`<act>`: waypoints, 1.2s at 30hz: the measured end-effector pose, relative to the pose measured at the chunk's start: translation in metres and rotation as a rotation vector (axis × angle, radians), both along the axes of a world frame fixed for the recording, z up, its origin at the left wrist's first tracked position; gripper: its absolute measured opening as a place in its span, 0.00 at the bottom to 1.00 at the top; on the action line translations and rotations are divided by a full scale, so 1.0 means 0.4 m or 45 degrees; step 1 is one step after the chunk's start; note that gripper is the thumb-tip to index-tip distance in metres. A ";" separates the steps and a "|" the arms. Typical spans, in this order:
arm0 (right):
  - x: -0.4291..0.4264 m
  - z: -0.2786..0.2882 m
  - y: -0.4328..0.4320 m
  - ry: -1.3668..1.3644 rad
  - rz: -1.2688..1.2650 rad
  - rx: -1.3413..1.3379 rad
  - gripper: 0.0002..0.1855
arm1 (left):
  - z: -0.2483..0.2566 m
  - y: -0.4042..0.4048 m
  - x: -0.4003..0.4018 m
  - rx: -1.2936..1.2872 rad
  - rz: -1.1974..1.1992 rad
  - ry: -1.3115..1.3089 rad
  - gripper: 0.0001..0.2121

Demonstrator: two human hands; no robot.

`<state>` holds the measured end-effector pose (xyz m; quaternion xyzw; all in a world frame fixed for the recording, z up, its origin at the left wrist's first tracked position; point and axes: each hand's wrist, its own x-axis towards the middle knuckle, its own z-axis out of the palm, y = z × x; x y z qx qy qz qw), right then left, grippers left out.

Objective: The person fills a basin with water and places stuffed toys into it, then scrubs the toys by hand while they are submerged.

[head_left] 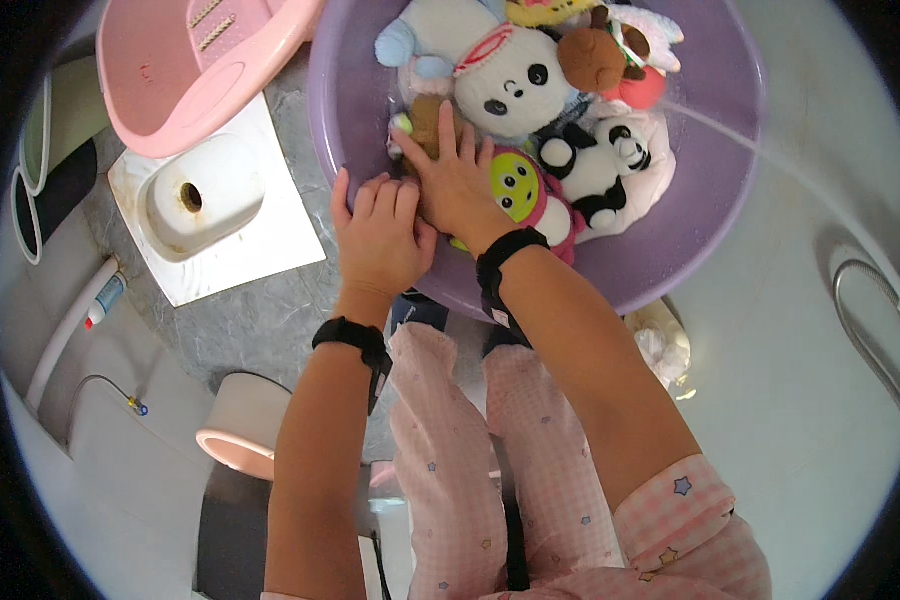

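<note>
A large purple plastic basin (709, 225) holds several plush toys. My right hand (454, 176) lies with spread fingers on a brown plush toy (431, 124) near the basin's left wall. Beside it, my left hand (386, 229) bends over the near-left rim, its thumb close to the right hand; what its curled fingers touch is hidden. Just right of my right hand is a pink plush with a green face (514, 184). Farther in are a white panda-faced plush (514, 94), a black-and-white panda (596, 165) and a brown animal-head plush (592, 60).
A whitish hose or water stream (780, 161) reaches into the basin from the right, near a metal shower hose (862, 281). Left are a white squat toilet (225, 187), a pink plastic tub (146, 75) and a bottle (106, 298). A pale bin (244, 412) stands lower left.
</note>
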<state>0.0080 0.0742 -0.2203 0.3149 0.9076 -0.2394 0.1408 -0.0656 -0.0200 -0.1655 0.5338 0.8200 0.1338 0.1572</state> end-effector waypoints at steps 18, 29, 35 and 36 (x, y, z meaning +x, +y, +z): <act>0.063 -0.209 -0.030 -0.407 0.583 0.314 0.33 | -0.038 -0.071 0.006 0.255 0.044 -0.030 0.07; 0.019 -0.134 0.072 -0.106 0.563 -0.184 0.25 | -0.034 -0.094 0.001 0.376 -0.075 0.029 0.07; 0.088 -0.024 0.102 0.417 0.304 -0.522 0.30 | -0.056 -0.078 -0.031 0.577 -0.266 0.042 0.07; 0.103 -0.039 0.103 0.274 0.259 -0.462 0.32 | -0.049 -0.070 -0.045 0.584 -0.307 0.068 0.06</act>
